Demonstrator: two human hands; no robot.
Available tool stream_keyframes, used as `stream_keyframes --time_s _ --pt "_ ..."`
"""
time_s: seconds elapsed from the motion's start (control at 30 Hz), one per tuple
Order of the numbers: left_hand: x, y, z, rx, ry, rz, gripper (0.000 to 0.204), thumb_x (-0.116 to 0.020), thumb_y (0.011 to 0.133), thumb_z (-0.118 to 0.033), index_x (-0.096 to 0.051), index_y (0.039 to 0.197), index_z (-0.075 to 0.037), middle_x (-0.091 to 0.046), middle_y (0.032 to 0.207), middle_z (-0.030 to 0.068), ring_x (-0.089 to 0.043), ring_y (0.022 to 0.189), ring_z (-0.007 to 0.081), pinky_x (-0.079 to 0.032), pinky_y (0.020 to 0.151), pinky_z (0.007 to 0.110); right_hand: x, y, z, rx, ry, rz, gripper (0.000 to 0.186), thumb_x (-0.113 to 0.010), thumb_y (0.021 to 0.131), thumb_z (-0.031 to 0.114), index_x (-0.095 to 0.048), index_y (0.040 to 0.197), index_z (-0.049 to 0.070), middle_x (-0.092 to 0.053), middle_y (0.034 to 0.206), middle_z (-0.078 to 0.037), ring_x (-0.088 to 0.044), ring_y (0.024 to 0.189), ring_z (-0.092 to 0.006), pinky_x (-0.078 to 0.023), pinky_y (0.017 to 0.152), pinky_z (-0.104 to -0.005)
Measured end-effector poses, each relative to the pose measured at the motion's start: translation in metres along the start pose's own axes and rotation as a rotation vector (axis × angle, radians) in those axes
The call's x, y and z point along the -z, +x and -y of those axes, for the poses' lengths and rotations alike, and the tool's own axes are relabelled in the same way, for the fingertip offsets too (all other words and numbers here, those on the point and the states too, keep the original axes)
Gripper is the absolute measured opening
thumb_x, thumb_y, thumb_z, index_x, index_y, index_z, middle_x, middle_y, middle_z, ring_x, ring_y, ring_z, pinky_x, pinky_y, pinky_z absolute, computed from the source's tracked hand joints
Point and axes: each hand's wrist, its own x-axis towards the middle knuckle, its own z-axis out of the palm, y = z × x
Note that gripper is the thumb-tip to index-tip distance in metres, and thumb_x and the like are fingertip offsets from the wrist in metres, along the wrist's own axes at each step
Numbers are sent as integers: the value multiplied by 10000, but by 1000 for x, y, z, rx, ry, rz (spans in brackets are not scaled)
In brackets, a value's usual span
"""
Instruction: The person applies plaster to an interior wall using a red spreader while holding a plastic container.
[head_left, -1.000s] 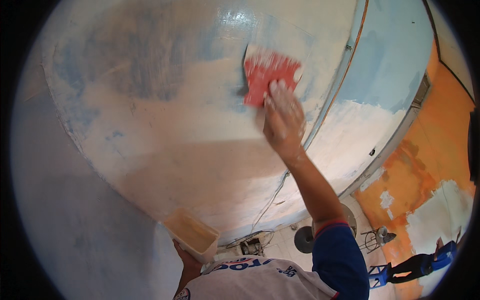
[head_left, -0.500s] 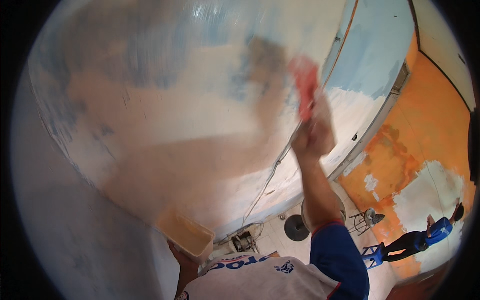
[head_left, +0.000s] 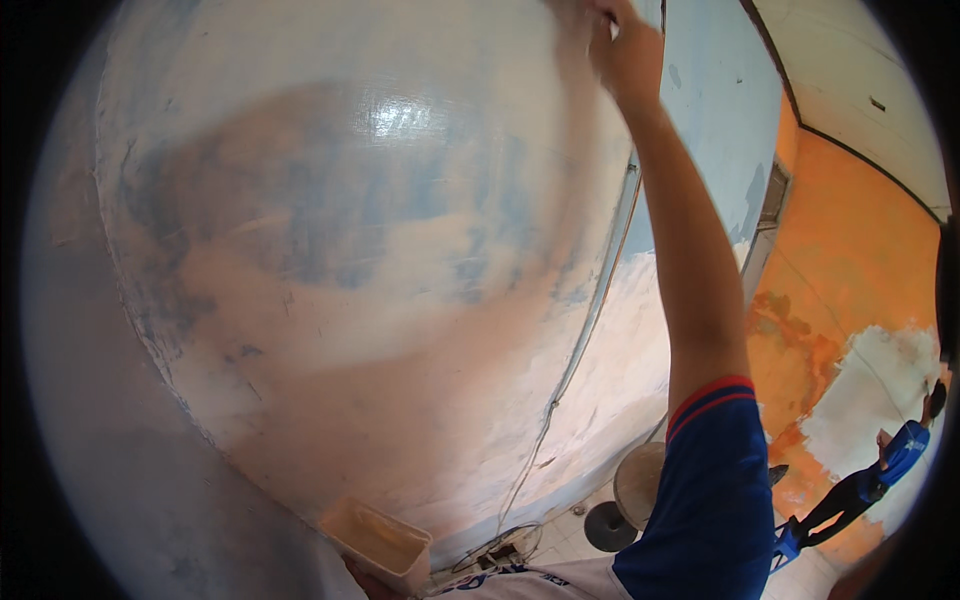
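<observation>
My right hand (head_left: 630,55) is raised to the top edge of the view, close to the wall (head_left: 380,320). Its fingers are closed; the red scraper seen in it half a second ago lies beyond the top edge now. The wall is curved by the lens, with pale peach filler smeared over patchy blue paint and a wet gleam high up. Low down, a pale rectangular tub (head_left: 385,545) with a cream-coloured inside is held at its side by my left hand (head_left: 368,580), mostly hidden by the tub and my shirt.
A grey conduit (head_left: 600,310) runs down the wall to a cable. On the tiled floor are a dark round disc (head_left: 607,527) and a round bucket-like thing (head_left: 638,485). Far right, a person in blue (head_left: 880,475) stands on a blue stool (head_left: 787,545) by a patched orange wall (head_left: 835,260).
My right hand has swept upward along the wall, carrying the red scraper out of the picture. The view has tilted up, and the tub shows a little lower.
</observation>
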Motion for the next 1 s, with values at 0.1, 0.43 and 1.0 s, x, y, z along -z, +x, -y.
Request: stream_keyframes --time_s 0.1,0.43,1.0 --pt "-1 -1 -3 -4 -16 -4 726 -408 996 -694 -460 1494 -168 -539 1460 60 -531 1323 280 -449 1103 468 13 -95 29 85 45 8 336 -622 960 100 -654 1292 141 -751 1122 -128 -731 986 -327 -578 854 -384" --pt "-8 13 5 41 -30 9 716 -412 998 -686 -465 1489 -167 -547 1450 62 -539 1313 280 -456 1095 474 142 -303 161 -9 364 454 143 -630 897 -83 -674 1015 -14 -718 1176 -208 -683 1151 -378 -575 939 -449" --pt "-3 5 -2 38 -23 5 699 -420 1001 -673 -473 1480 -166 -561 1433 65 -553 1297 280 -466 1081 484 10 -64 -15 -62 -38 -4 71 -599 987 160 -640 1014 109 -714 844 -173 -677 714 -405 -518 603 -457"
